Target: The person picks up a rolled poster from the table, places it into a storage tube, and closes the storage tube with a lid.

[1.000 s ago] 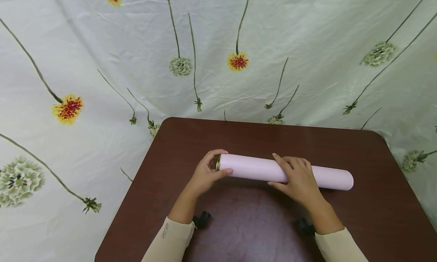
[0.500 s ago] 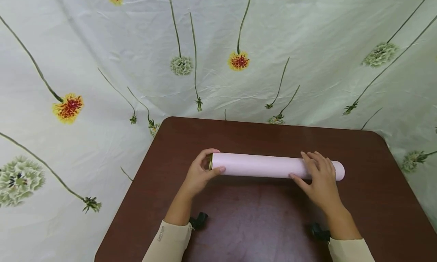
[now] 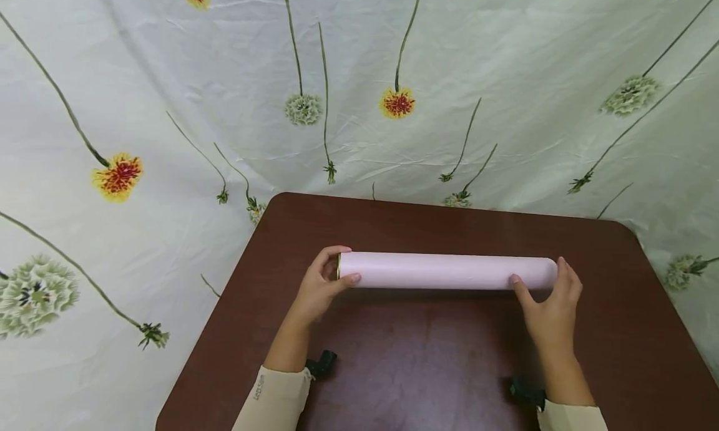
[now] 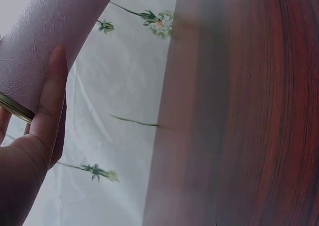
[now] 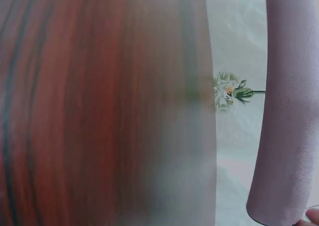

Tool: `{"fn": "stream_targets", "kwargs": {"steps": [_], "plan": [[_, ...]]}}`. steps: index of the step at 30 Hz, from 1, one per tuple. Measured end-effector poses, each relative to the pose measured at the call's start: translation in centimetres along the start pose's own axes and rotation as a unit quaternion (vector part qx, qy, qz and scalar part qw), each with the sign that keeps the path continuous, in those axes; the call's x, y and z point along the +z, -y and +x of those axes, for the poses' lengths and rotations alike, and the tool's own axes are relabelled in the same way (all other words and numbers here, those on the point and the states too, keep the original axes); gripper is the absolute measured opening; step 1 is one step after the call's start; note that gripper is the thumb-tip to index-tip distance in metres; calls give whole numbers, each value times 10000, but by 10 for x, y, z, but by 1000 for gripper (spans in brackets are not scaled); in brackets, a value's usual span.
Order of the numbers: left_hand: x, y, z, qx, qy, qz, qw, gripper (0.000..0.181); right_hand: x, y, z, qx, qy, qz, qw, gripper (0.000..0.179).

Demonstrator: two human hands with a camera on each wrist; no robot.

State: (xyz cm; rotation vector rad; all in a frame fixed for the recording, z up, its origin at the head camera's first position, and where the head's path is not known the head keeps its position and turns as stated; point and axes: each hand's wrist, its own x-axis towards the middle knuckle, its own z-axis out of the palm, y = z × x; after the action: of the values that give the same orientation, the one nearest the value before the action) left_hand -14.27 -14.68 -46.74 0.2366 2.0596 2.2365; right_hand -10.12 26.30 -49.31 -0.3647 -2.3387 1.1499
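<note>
A long pale pink tube point(image 3: 438, 271) with a textured surface lies level across the head view, above the table. My left hand point(image 3: 316, 290) grips its left end, thumb on the near side and fingers over the far side. At that end a gold rim point(image 4: 16, 108) shows in the left wrist view. The right end is held by my right hand point(image 3: 553, 319), with the thumb on the near side and the fingers around the end. In the right wrist view only fingertips point(image 5: 312, 215) appear, at the tube's lower end.
Below the tube is a dark reddish-brown table point(image 3: 427, 368) with rounded far corners. Behind and left of it hangs a pale cloth point(image 3: 359, 57) printed with flowers and dandelions. Dark wrist mounts point(image 3: 322, 363) sit under both forearms.
My right hand has slid along the tube from near its middle to its right end. The tube has shifted a little left and turned more level, with the left hand still on its end.
</note>
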Motion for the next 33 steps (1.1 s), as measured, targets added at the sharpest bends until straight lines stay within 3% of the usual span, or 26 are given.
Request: {"fn": "stream_targets", "kwargs": {"steps": [7,15,20,23,26,33], "plan": [[-2,6,2,-185,-153,-222,9995,61,-5,2,1,945,257,308,9947,85],[-5,21,3,-335,-511,-657,9960,64,0,3,-2,1082,350,423,9926,76],[-5,25,3,-522,-847,38,9950,66,5,4,-3,1058,233,547,9926,70],[-5,27,4,-743,-1047,638,9897,65,7,4,-4,1083,230,634,9918,65],[-6,29,6,-968,-1199,960,9834,64,11,4,-4,1112,300,755,9905,61],[-11,41,15,-1191,-1414,802,9795,64,17,3,-4,1104,579,783,9891,62]]}}
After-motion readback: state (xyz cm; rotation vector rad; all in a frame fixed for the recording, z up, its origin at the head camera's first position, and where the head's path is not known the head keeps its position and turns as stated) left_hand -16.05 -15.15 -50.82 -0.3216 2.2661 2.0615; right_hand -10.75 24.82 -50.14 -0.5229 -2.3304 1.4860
